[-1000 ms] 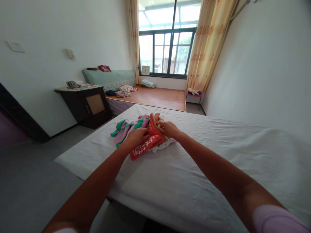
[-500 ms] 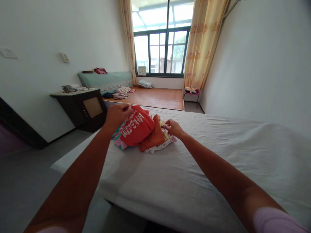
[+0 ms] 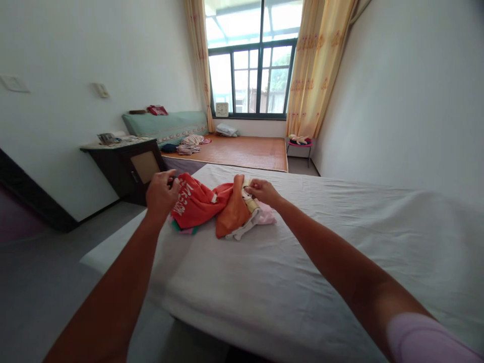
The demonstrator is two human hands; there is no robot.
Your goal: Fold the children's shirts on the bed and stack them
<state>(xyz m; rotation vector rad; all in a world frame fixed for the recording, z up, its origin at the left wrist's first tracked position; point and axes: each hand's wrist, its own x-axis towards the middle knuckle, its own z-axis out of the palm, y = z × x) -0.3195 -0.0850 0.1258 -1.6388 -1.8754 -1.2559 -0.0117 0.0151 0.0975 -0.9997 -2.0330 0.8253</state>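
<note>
In the head view, the left hand (image 3: 162,190) is closed, as far as can be seen, on the near-side edge of a red shirt (image 3: 196,204), whose cloth rises toward those fingers. The right hand (image 3: 264,191) has its fingertips bunched against a yellow cloth (image 3: 252,205); whether they grip it cannot be told. The two hands stand well apart, with the red shirt stretching from the left one into the space between them, over a white sheet (image 3: 234,272).

The shirt should be light, soft and limp, with little risk of breaking; it probably sags wherever nothing supports it. It would best be taken by two corners or along a seam, a full pinch of cloth at each, since a single layer might slide out or drag what it touches.

It is bright red, with white lettering near the left hand and a small white patch toward the middle, its surface loosely creased. An orange cloth (image 3: 231,217) adjoins it just left of the right hand. A pink cloth (image 3: 267,215) lies below the right hand, and a green-and-pink cloth (image 3: 187,231) peeks out beneath the shirt.
</note>
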